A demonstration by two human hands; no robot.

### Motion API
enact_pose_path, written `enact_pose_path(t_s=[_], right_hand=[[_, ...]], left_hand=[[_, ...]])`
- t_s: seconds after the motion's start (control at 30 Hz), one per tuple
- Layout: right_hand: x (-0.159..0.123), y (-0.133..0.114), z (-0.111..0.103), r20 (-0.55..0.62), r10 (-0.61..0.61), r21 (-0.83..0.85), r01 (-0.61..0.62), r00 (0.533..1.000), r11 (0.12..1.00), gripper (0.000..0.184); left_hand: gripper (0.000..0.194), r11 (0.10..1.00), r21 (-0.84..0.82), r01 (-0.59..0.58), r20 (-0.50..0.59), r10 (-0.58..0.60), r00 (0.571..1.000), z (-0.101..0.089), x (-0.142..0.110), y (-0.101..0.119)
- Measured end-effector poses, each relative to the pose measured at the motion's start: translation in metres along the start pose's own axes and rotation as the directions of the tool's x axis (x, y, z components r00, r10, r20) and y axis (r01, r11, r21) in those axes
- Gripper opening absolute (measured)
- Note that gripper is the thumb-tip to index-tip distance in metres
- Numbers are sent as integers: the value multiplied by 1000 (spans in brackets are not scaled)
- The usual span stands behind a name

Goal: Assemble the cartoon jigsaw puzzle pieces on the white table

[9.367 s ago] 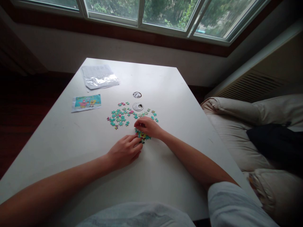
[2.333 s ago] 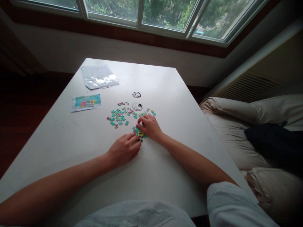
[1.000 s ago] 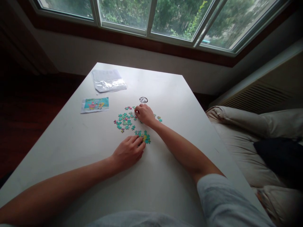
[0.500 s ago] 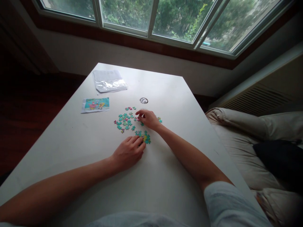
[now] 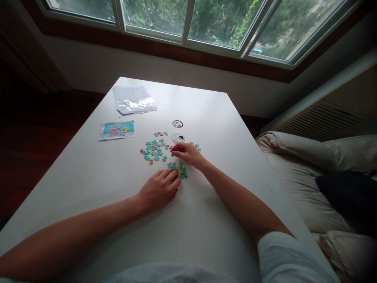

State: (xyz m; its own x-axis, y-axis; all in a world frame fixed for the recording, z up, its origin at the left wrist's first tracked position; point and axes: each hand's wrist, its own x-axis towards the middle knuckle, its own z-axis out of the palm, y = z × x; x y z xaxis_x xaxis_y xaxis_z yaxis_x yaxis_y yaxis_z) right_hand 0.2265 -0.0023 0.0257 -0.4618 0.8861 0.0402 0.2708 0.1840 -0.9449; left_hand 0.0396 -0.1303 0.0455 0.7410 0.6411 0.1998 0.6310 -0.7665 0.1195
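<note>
A small joined section of jigsaw puzzle [image 5: 182, 171], teal with yellow parts, lies on the white table [image 5: 118, 177]. My left hand [image 5: 160, 188] rests at its left edge, its bent fingers held close together on the pieces; the thumb is mostly hidden. Just above that section, my right hand [image 5: 188, 154] is closed in a pinch on a small puzzle piece, largely covered by the fingertips. Left of it spread several loose puzzle pieces [image 5: 154, 147], mostly teal with some pink. More loose pieces [image 5: 196, 147] lie partly behind the right hand.
A colourful cartoon picture sheet [image 5: 117, 129] lies at the left of the table. Behind it is a clear plastic bag with paper [image 5: 135, 100]. Two round items [image 5: 177, 124] sit beyond the pieces. A beige sofa [image 5: 297, 177] stands along the right, and windows [image 5: 156, 17] ahead.
My right hand has drawn slightly towards me and its fingers have closed into a pinch, uncovering a round item behind it. The left hand stays on the joined section.
</note>
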Motion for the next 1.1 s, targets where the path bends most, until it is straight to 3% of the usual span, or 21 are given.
enact_pose_path(t_s=[0.13, 0.4, 0.63, 1.1], right_hand=[[-7, -8, 1, 61, -39, -165, 49, 997, 985, 13], [-11, -7, 5, 124, -65, -231, 93, 990, 969, 10], [-12, -15, 8, 129, -186, -474, 225, 974, 851, 5], [-10, -9, 11, 129, -216, -528, 251, 968, 811, 3]], left_hand=[[25, 1000, 0, -8, 24, 8, 1000, -2, 0, 1], [25, 1000, 3, -10, 27, 9, 1000, 1, 0, 1], [26, 1000, 0, -5, 41, 5, 999, -1, -1, 1], [25, 1000, -10, -11, 50, 11, 999, -1, -1, 2]])
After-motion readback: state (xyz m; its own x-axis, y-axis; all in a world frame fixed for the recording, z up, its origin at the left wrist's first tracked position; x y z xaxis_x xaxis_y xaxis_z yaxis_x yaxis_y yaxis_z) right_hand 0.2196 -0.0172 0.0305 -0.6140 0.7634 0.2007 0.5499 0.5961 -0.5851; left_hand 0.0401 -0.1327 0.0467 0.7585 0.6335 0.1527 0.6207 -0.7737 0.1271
